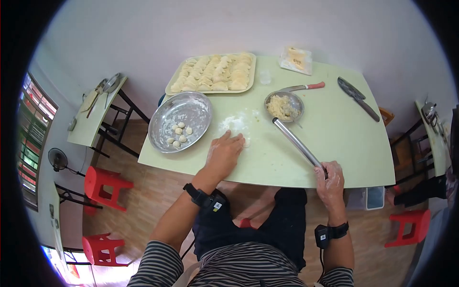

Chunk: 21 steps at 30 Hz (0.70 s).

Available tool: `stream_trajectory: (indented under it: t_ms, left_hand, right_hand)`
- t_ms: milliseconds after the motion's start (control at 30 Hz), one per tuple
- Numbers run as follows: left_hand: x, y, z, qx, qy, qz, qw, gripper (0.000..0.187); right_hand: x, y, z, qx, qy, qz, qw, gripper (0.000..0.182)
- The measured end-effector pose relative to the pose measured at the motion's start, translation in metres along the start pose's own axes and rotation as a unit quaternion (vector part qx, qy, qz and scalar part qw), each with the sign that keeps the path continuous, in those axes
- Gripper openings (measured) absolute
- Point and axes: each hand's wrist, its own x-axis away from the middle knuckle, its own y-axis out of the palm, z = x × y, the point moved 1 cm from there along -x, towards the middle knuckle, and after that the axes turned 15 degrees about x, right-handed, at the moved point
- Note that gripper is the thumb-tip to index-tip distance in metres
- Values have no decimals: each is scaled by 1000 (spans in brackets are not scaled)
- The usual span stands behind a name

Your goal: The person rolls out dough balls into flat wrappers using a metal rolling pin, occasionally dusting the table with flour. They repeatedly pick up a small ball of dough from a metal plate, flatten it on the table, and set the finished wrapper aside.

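Observation:
My left hand point(224, 152) lies on the pale green table with its fingers stretched out. Under or beside its fingertips is a small pale dough piece point(246, 142), at the edge of a patch of white flour point(235, 122). My right hand point(331, 182), dusted with flour, is closed around the near end of a metal rolling pin point(299, 143). The pin slants away to the left, its far end by a metal bowl of crumbly filling point(282, 106). Left of my left hand, a round metal basin point(198, 112) holds several small dough balls point(176, 143).
A tray point(249, 71) of dumplings stands at the back left. Behind the bowl lies a red-handled knife point(306, 87); a dark-bladed knife point(366, 107) is at the right. A plastic packet point(296, 60) and a clear cup point(265, 76) sit along the back. Red stools point(106, 185) stand on the floor.

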Motion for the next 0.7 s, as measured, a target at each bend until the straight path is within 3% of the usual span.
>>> stream_trajectory:
  t_ms: [100, 167, 300, 367, 500, 567, 700]
  left_hand:
    - [10, 18, 15, 65, 7, -16, 998, 30]
    - [19, 18, 43, 19, 69, 11, 997, 30]
    - [27, 21, 39, 36, 72, 67, 995, 33]
    - [29, 16, 32, 154, 37, 120, 980, 35]
    - [38, 1, 20, 156, 28, 110, 981, 35]
    - [42, -1, 17, 76, 59, 41, 995, 37]
    - [42, 2, 19, 89, 69, 60, 992, 41]
  right_hand:
    - [1, -3, -1, -45, 16, -13, 999, 10]
    - [5, -3, 0, -51, 8, -19, 998, 10]
    - [10, -9, -11, -52, -25, -42, 997, 11]
    - [11, -10, -16, -43, -51, -45, 997, 12]
    - [8, -16, -31, -27, -65, -82, 994, 13]
    - [8, -15, -33, -30, -63, -93, 993, 13]
    - [6, -14, -35, -24, -67, -96, 993, 13]
